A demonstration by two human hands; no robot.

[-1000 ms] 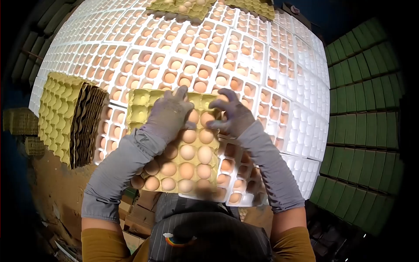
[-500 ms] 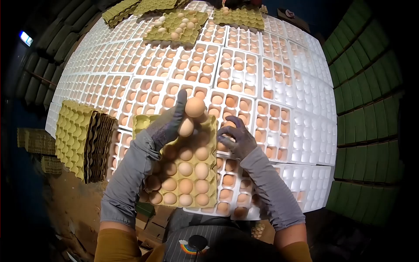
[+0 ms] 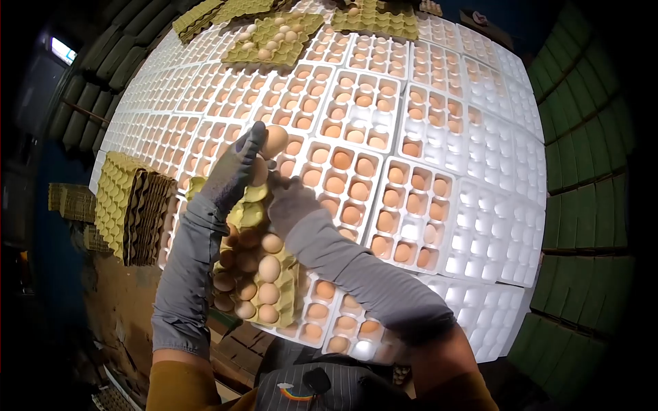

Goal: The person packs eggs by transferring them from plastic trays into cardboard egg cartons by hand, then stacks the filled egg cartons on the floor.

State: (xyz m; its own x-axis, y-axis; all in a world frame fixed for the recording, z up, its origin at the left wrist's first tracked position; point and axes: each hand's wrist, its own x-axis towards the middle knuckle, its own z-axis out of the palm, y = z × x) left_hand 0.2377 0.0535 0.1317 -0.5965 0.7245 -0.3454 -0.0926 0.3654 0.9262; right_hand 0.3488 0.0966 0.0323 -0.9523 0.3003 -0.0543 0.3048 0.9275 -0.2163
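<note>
Head view: I count two hands, both gloved in grey, and two eggs plainly visible at the left hand (image 3: 234, 170). That hand is partly closed around the upper egg (image 3: 275, 139) and the lower egg (image 3: 258, 171), above the far part of the near pulp tray (image 3: 293, 291). My right hand (image 3: 293, 200) is bent inward just beside it, back toward the camera; most of its fingers are hidden, so I cannot tell how wide it stands or whether it holds anything. The near pulp tray bears roughly a dozen visible eggs; its left side is covered by the left sleeve (image 3: 181, 274) and shadow, so the count is uncertain. One white tray (image 3: 373, 229), right of the hands, shows eleven eggs and one bare cell. Two far pulp trays are readable: the left one (image 3: 301, 42) carries a loose cluster of eggs, the right one (image 3: 394, 26) one clear egg at its upper edge. One tray stack (image 3: 120, 205) stands at left, too tightly layered to count. Green stacks (image 3: 582, 212) at right fade into the dark lens border. Held eggs: smooth, rounded, light tan, the upper one more fully exposed, the lower partly covered by the glove.
</note>
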